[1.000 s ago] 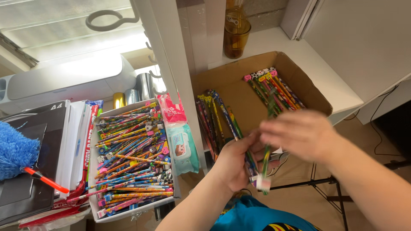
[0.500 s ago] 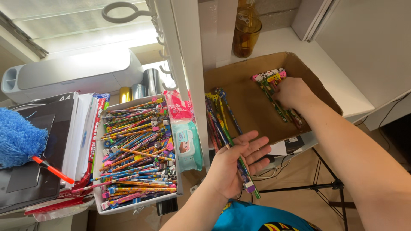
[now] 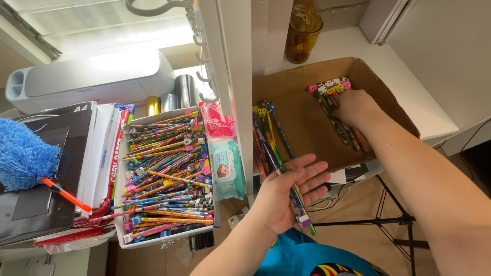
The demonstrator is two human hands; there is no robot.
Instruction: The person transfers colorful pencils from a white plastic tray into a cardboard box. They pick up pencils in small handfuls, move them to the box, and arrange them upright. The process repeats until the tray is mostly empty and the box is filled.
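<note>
while the person leans over the bench (image 3: 434,115), the right hand (image 3: 355,107) is inside the brown cardboard box (image 3: 302,117), fingers curled down onto a bundle of patterned pencils (image 3: 335,105) with small figure erasers at their tops; the grip itself is hidden under the knuckles, so i cannot tell whether it is closed on them. the left hand (image 3: 286,191) is held palm up in front of the box, fingers spread wide, with a few patterned pencils (image 3: 296,202) lying loose across the palm, their ends sticking out below the hand. a second bundle of pencils (image 3: 266,135) lies in the left part of the same box, well apart from the right hand. left of a white upright post (image 3: 230,92), a white tray (image 3: 120,204) is packed full of mixed pencils. a pack of wet wipes (image 3: 227,166) stands against the tray's right side. further left, a stack of paper (image 3: 99,148) and a blue duster (image 3: 23,153) with an orange handle. an amber jar (image 3: 303,33) stands behind the box.
</note>
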